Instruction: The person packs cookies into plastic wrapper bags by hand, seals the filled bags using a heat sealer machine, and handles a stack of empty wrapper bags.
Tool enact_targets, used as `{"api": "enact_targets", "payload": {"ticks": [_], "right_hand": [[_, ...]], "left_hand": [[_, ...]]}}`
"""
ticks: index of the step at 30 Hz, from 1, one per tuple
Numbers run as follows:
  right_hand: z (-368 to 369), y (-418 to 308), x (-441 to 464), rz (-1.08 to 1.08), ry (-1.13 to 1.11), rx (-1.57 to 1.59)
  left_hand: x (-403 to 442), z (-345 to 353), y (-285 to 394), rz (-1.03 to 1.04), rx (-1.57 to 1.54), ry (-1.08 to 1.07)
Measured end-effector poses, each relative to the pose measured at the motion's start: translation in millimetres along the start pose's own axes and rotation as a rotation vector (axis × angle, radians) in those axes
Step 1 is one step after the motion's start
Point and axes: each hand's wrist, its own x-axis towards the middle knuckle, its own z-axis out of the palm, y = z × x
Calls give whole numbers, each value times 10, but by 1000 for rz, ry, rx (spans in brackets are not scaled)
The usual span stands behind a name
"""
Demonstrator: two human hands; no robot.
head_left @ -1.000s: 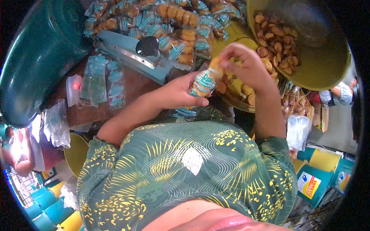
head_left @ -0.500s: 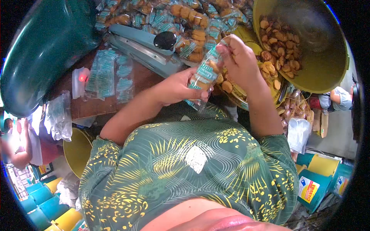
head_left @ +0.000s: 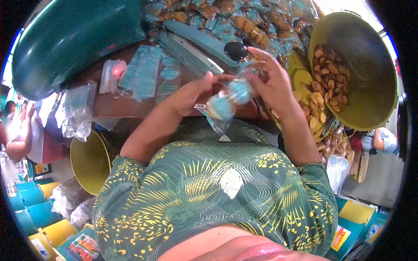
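Clear, turquoise-printed plastic packet (head_left: 230, 98) slants between the hands; right hand's (head_left: 273, 82) thumb and fingers pinch its upper end, presumably for support. Left hand (head_left: 191, 94) beside it; finger closure cannot be told.

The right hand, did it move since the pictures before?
Yes: the right hand moved left in the picture, toward the black knob on the blue sealer. A wide gap separated them earlier; now the fingers are close by it.
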Motion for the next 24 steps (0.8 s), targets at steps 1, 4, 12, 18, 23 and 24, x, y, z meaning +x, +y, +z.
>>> {"api": "enact_targets", "payload": {"ticks": [1,4,12,18,23,24], "right_hand": [[43,125,15,35,10,-109],[229,686,47,31,28,-107],[-72,23,532,-76,97,238],[248,-87,570,-121,-44,-418],[361,-37,466,44,-54,-277],[372,-63,453,70,-58,-250]], "left_hand": [[115,-163,-107,4,-49,-82],[43,-290,-215,56,574,158],[-128,-612,216,-74,648,421],[-118,-804,219,88,754,375],[-223,-858,184,-30,776,419],[-239,-845,182,-56,729,424]]}}
